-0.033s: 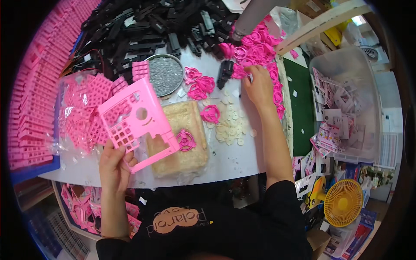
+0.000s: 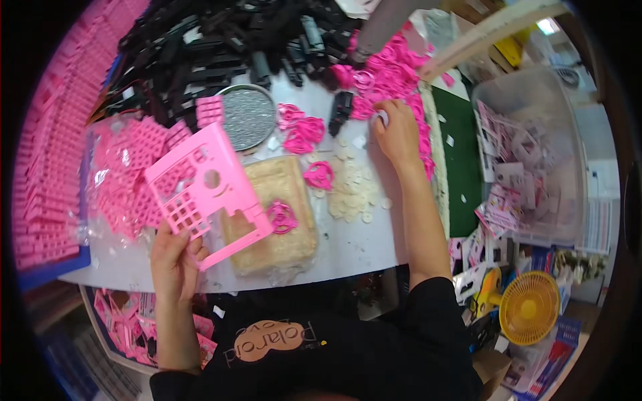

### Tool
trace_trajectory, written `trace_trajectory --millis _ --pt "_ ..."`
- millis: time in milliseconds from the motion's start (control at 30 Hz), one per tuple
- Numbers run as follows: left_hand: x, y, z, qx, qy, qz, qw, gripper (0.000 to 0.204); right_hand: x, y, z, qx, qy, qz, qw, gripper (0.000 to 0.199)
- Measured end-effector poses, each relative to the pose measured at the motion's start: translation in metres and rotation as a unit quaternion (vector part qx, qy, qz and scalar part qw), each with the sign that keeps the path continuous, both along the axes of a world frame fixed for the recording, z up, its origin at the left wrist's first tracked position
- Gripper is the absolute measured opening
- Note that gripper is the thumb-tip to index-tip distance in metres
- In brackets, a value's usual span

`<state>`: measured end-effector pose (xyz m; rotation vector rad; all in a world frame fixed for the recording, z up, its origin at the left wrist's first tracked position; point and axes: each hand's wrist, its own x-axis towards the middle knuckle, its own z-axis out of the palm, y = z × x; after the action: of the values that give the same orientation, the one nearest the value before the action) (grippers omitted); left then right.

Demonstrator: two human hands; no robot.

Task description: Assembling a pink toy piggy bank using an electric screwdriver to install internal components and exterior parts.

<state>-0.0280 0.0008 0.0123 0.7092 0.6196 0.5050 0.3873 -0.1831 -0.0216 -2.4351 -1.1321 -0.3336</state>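
Observation:
My left hand (image 2: 175, 257) grips the lower corner of a pink plastic casing (image 2: 231, 180), tilted above the table, with a grid of square holes and a larger cutout. Under its right part lies a tan, plastic-wrapped block (image 2: 284, 254) carrying a pink ring-shaped part (image 2: 281, 217). My right hand (image 2: 398, 130) is at the edge of a heap of pink ring-shaped parts (image 2: 388, 73), its fingers bent together. Something small and white shows at its thumb; I cannot tell what. Beside that hand are a black part (image 2: 340, 112) and many pale flat discs (image 2: 351, 194).
A round tin of small metal pieces (image 2: 247, 117) stands behind the block. Black parts (image 2: 200, 53) pile up at the back. Pink keypads (image 2: 124, 174) lie in a bag at left, near stacked pink casings (image 2: 50, 167). At right are a clear bin (image 2: 535, 227) and yellow fan (image 2: 528, 307).
The whole view has shifted slightly, so the table's things appear a little further left. My left hand still holds the pink casing; my right hand stays by the pink heap.

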Motion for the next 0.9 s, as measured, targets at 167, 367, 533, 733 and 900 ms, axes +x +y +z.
trace_trajectory --millis 167,367,533,733,900 --pt "-0.017 -0.002 -0.01 0.004 0.014 0.015 1.0 0.038 0.028 -0.061 0.015 0.006 -0.05 -0.075 0.996 0.02" --pt "-0.022 0.004 -0.005 0.025 0.014 0.009 1.0 0.035 0.13 -0.224 0.016 -0.209 -0.112 -0.406 0.883 0.03" --pt "-0.016 -0.001 -0.005 0.02 0.024 0.015 0.999 0.037 0.13 -0.259 0.008 -0.211 -0.081 -0.404 0.886 0.025" --pt "-0.015 -0.001 0.008 0.024 0.014 -0.03 0.999 0.038 0.044 -0.201 0.116 0.145 0.011 -0.165 0.975 0.019" --pt "0.001 -0.01 0.018 0.003 0.024 -0.069 0.997 0.046 -0.04 -0.096 0.146 0.19 0.173 -0.001 0.966 0.016"
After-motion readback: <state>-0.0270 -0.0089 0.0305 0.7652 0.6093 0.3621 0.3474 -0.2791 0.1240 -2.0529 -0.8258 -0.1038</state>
